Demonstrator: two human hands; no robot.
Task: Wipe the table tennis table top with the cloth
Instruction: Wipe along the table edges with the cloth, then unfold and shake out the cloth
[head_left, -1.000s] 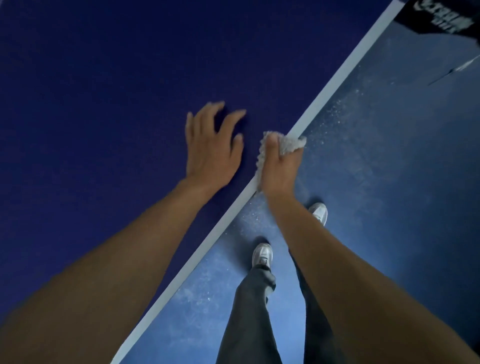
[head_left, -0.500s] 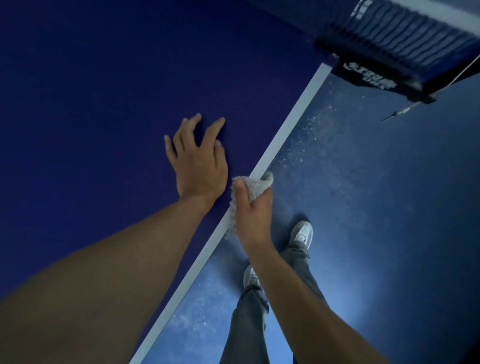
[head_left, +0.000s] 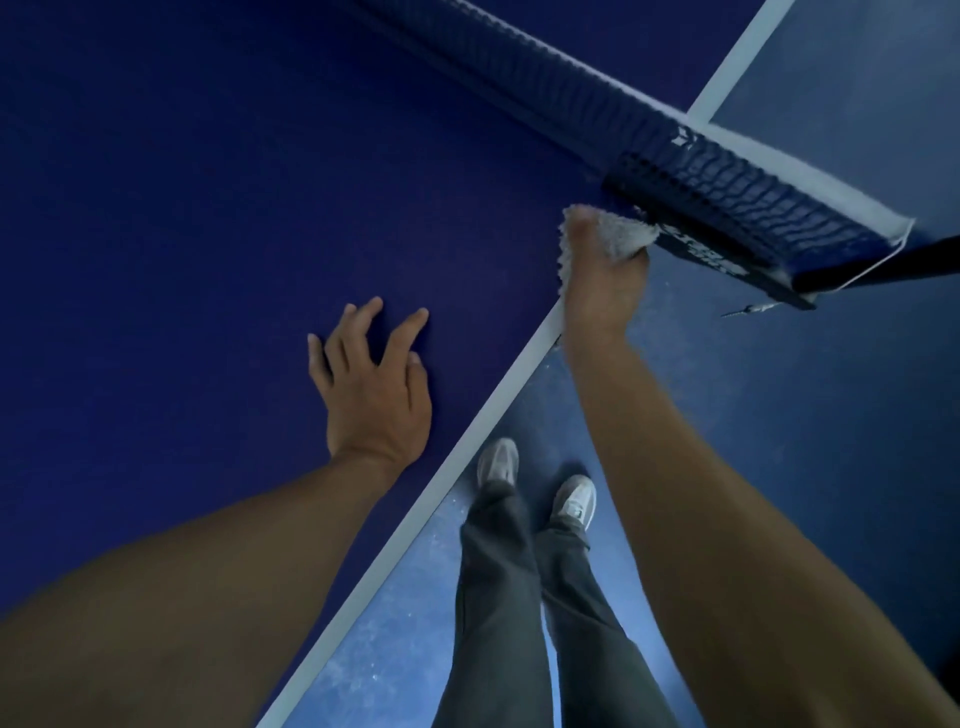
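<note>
The dark blue table tennis table top (head_left: 218, 270) fills the left and upper part of the view, with a white line (head_left: 467, 447) along its side edge. My right hand (head_left: 602, 291) is shut on a bunched white cloth (head_left: 618, 234), pressed on that edge right beside the net's end. My left hand (head_left: 371, 384) lies flat on the table top with fingers spread, holding nothing, a hand's width left of the white line.
The dark net (head_left: 649, 135) with a white top band runs diagonally across the upper right, ending at its post clamp (head_left: 727, 260). Beyond the edge is blue floor (head_left: 779, 415). My grey trousers (head_left: 509, 597) and white shoes stand beside the table.
My right hand has slid the cloth along the white edge up to the net post. The view has shifted toward the net, and my left hand stays flat on the table.
</note>
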